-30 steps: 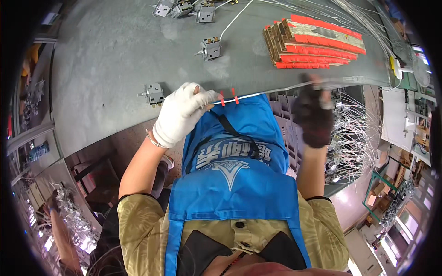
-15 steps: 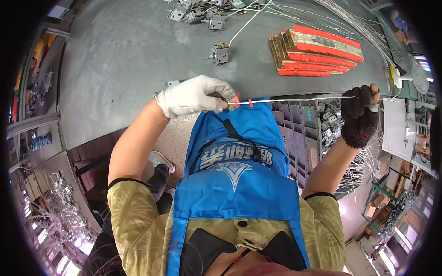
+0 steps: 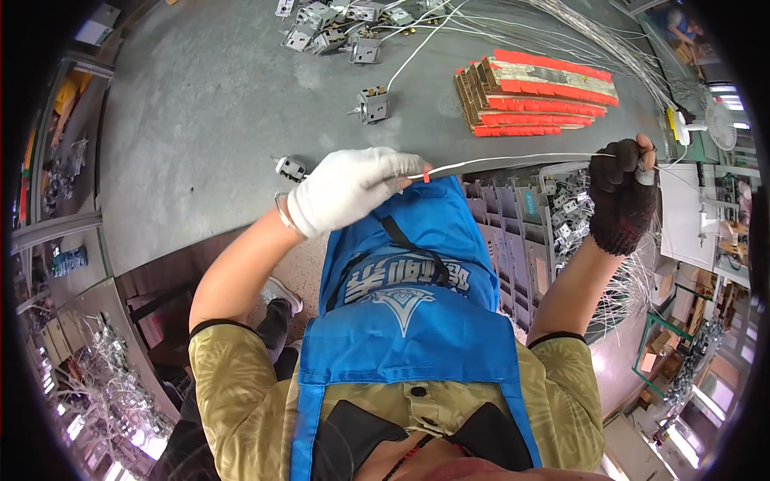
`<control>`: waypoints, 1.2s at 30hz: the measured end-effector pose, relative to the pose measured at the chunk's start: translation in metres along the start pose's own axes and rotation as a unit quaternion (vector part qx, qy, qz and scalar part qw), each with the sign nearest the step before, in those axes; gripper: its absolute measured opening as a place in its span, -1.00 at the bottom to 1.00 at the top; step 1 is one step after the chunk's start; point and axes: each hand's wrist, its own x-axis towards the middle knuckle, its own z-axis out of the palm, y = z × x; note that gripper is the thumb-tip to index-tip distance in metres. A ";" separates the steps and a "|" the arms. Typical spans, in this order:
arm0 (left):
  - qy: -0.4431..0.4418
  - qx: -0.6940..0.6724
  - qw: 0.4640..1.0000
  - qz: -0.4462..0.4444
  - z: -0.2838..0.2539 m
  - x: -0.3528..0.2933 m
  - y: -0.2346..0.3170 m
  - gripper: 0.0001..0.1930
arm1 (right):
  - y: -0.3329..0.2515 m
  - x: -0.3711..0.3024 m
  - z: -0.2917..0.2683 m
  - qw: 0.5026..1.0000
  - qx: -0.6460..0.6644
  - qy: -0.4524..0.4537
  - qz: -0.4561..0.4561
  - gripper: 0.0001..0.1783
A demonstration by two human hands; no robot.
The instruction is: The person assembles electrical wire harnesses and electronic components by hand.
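A thin white wire (image 3: 513,157) spans between my hands, just past the table's near edge, bowing slightly upward. My left hand (image 3: 345,190), in a white glove, pinches its left end. Beside those fingertips a small piece of red tape (image 3: 427,175) sits on the wire. My right hand (image 3: 622,196), in a dark glove with bare fingertips, is closed on the other end. Partly behind the left hand lies a small metal switch-like part (image 3: 290,168). Farther back on the table is a similar part (image 3: 372,106) with a white wire attached.
A stack of strips with red tape edges (image 3: 553,92) lies on the grey table (image 3: 200,120). More metal parts (image 3: 325,28) are piled at the back, and long white wires (image 3: 626,48) run along the right. A divided rack (image 3: 501,220) with metal parts stands below the table edge.
My left hand has turned slightly and covers more of the wire, so one red tape piece shows instead of two. The wire has gone from nearly straight to bowed.
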 end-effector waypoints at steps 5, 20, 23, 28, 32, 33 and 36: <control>-0.206 -0.531 0.791 -0.224 -0.005 0.012 -0.016 -0.75 | -0.008 0.005 0.011 0.993 0.024 -0.114 -0.006 -0.67; 0.017 0.081 0.993 -0.080 -0.084 0.000 0.016 -0.66 | -0.089 -0.020 0.051 0.977 -0.137 -0.029 -0.163 -0.57; -0.082 -0.028 0.994 0.072 -0.066 -0.010 0.004 -0.65 | -0.101 -0.011 0.047 0.979 -0.158 -0.063 -0.116 -0.73; 0.027 -0.279 0.959 -0.050 -0.049 -0.030 0.038 -0.54 | -0.133 -0.002 0.021 0.992 0.041 -0.102 0.053 -0.60; 0.084 -0.121 0.989 -0.005 -0.030 -0.023 0.034 -0.49 | -0.124 -0.012 -0.014 0.985 0.150 0.083 -0.025 -0.73; 0.068 -0.020 0.997 -0.010 -0.036 -0.019 0.038 -0.51 | -0.123 -0.014 -0.020 0.980 0.154 0.124 -0.023 -0.75; 0.046 0.054 0.997 -0.028 -0.038 -0.015 0.035 -0.57 | -0.110 -0.018 -0.033 0.971 0.166 0.168 -0.028 -0.88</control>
